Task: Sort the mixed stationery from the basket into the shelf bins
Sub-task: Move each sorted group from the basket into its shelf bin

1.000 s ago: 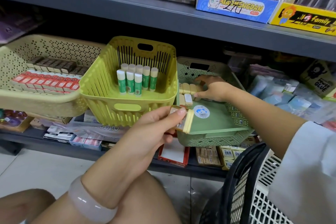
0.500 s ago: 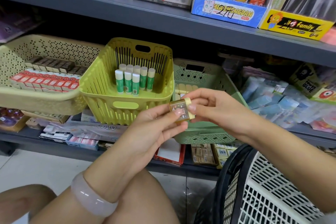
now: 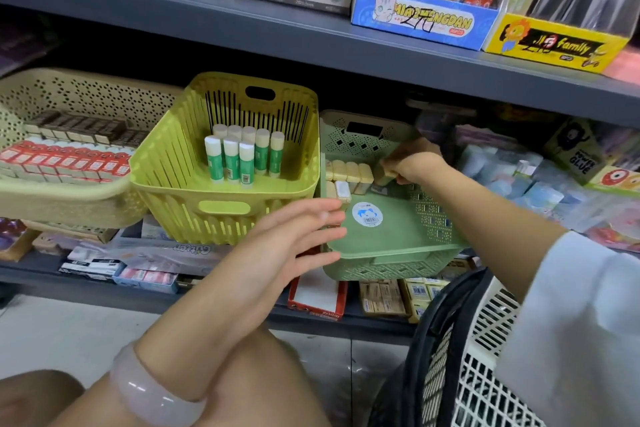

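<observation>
Head cam: right hand is inside the green bin on the shelf, grip pinched on a yellow eraser just beside the eraser row at the back. Left hand hangs in front of the bin, fingers straight, holding nothing. Glue sticks stand in the yellow bin next door. White basket sits bottom right.

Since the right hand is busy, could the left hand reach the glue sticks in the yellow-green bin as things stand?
Probably yes: the left hand is open and holds nothing, and the glue sticks stand in the open-topped yellow-green bin beside it.
</observation>
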Demonstrator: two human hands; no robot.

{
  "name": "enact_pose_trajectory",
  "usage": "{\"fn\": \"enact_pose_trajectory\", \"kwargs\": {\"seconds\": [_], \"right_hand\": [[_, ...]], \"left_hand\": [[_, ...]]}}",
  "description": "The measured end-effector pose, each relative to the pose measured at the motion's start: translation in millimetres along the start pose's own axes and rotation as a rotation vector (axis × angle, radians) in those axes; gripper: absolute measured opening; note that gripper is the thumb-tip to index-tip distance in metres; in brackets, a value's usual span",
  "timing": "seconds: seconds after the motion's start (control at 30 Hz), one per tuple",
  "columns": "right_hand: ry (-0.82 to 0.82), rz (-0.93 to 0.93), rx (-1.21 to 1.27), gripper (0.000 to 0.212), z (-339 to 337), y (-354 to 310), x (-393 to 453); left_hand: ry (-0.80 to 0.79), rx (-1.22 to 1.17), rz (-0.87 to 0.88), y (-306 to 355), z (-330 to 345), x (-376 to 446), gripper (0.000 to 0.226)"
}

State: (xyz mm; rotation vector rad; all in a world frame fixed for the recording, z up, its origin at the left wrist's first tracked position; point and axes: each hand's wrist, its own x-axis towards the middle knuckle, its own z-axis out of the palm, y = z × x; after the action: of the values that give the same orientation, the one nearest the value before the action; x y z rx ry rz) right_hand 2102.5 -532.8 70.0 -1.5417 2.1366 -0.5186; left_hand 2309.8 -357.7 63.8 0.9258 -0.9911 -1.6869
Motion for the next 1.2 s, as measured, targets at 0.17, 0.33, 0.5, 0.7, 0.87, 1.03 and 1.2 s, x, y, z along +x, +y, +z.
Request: {"fn": "enact_pose_trajectory", "kwargs": {"seconds": [0.17,0.33,0.5,0.7,0.87,1.03,1.2], "right_hand": [[-0.153,0.010,0.067,0.038,21.6,-5.6,-0.1],[-0.175,-0.033,0.099,0.031,22.1,-0.8,-0.3],[-0.195,-0.087,0.054,0.028,5.8,-0.3,-14.6],[-0.269,-0.399,0.131,0.020,-42.7,10.0,-78.8],[-0.415,-0.496,0.267,0.017,-80.9,55.3,-148.9],[-0.470,-0.359,0.194,0.019,-87.2,128.3,-179.6],[-0.582,-0.245,-0.048,0.020,-74.9,210.8,-200.1]], "left_hand": [[0.018,0.023,0.016,-1.3,-2.6,1.7,0.023],[0.012,0.038,0.019,-2.8,-3.5,2.2,0.022],[0.024,0.097,0.065,-1.4,-2.8,-2.4,0.022],[-0.007,0.151,0.166,10.3,20.9,-17.6,0.022],[-0.131,0.329,0.087,-20.1,77.2,-33.2,0.022],[-0.387,0.666,0.077,-79.3,136.0,-34.6,0.015],[-0.736,1.181,0.045,-115.2,151.5,-43.5,0.026]]}}
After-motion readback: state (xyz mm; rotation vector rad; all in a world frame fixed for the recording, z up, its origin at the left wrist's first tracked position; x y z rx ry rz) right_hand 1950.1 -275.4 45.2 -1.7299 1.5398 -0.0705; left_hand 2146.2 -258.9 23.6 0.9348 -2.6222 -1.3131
